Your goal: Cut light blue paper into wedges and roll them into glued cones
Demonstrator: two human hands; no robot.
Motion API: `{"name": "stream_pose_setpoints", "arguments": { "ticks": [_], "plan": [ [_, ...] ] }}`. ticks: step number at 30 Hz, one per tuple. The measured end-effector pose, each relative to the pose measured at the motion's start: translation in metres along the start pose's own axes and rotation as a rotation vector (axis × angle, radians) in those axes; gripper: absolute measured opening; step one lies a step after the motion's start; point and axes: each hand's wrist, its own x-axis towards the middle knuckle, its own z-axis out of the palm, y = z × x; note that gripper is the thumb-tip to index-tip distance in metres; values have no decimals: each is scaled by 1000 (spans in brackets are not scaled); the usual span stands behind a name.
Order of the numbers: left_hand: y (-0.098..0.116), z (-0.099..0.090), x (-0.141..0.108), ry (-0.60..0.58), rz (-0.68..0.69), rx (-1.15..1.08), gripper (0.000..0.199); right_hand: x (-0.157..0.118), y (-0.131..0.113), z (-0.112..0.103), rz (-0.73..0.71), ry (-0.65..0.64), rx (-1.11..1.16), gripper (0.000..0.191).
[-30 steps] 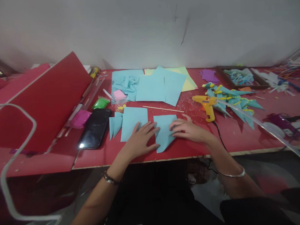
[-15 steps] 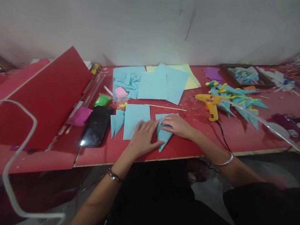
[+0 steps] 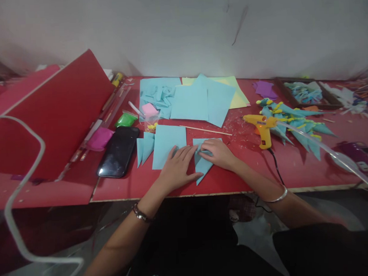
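A light-blue paper folded into a pointed triangular shape [image 3: 203, 166] lies on the table before me, its tip toward the front edge. My left hand [image 3: 179, 167] lies palm down with fingers stretched out, its index fingertip and thumb at the paper's left edge. Curled fingers of my right hand [image 3: 216, 153] press on the upper part of the fold, partly hiding it. Just left is a flat blue sheet [image 3: 169, 142], which the left fingers overlap. Beyond that stand folded blue paper pieces [image 3: 147, 148].
A black phone [image 3: 119, 152] lies at left beside a leaning red board [image 3: 65, 118]. A thin stick [image 3: 206, 130] lies behind my hands. Right of them are a yellow glue gun [image 3: 263, 129] with its cord and several finished blue paper cones [image 3: 306, 131]. More blue sheets [image 3: 189, 102] lie at the back.
The view has shifted slightly. My right fingers look a little more curled on the folded paper; the left hand stays nearly in place, flat beside it.
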Motion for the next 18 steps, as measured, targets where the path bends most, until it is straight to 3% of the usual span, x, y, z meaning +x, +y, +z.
{"name": "stream_pose_setpoints", "arguments": {
  "ticks": [18],
  "plan": [
    [0, 0, 0, 5, 7, 22, 79, 3, -3, -1, 20, -57, -73, 23]
  ]
}}
